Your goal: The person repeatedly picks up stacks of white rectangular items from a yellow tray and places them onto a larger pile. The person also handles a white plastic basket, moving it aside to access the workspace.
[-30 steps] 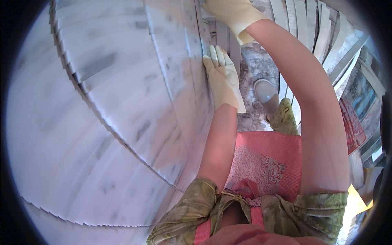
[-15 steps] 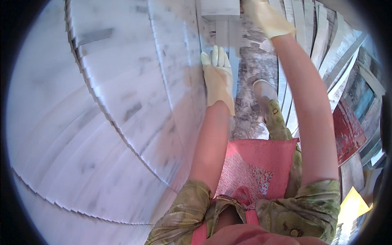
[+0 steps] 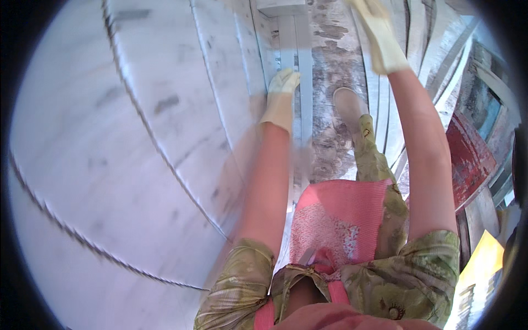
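The floor is showing blotchy grey-brown patches. A pale shoe is resting on it; pale strips are lying rightward.

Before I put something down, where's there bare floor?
The patchy floor ahead of your shoe looks bare, between the pale strips beside your left hand and the boards on the right. It's crowded around the red panel.

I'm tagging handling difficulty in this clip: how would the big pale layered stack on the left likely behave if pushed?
The stack is probably heavy and hard to budge, as it fills most of the view's left side. It seems unlikely to roll, given its broad face. Single layers might slip, since the long seams look serrated.
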### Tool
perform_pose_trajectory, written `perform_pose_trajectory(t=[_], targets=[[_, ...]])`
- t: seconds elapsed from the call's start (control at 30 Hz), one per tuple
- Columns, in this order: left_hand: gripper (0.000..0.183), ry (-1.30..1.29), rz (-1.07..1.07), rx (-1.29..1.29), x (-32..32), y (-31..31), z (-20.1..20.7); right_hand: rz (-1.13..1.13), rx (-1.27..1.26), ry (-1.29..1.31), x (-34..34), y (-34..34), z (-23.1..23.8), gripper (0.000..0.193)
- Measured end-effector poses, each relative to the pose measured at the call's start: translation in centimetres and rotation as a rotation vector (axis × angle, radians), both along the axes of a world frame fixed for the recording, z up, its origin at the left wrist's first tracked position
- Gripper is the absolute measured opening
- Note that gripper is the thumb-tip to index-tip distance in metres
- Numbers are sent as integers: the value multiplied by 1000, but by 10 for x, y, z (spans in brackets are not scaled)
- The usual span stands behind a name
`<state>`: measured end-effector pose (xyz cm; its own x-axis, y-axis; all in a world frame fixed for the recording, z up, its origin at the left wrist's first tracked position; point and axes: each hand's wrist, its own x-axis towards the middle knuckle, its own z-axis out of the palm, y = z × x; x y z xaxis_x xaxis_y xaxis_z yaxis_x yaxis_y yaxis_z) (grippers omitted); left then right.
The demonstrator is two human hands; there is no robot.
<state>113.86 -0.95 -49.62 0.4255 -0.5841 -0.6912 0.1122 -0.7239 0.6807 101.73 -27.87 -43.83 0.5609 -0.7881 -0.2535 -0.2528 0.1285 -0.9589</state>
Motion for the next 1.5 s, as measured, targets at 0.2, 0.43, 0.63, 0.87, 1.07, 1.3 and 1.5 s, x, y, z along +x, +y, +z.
perform_pose_trajectory(t=[0.2,0.43,0.63,0.87,1.07,1.3,1.5], targets=[[43,126,411,149,-130,78,42,681,-506,937,-342,141,16,54],[33,-184,268,219,-245,170,117,507,554,1222,-575,390,148,61],[36,-282,395,166,-263,196,190,666,118,1122,-636,432,188,55],[34,-184,579,61,-247,226,256,-254,408,583,-604,379,213,38],[46,21,818,-133,-234,250,217,-339,268,392,-508,315,256,46],[51,35,546,38,-215,163,157,-10,-109,368,-288,184,165,54],[53,147,607,-9,-165,64,143,149,-353,297,-113,111,9,57]])
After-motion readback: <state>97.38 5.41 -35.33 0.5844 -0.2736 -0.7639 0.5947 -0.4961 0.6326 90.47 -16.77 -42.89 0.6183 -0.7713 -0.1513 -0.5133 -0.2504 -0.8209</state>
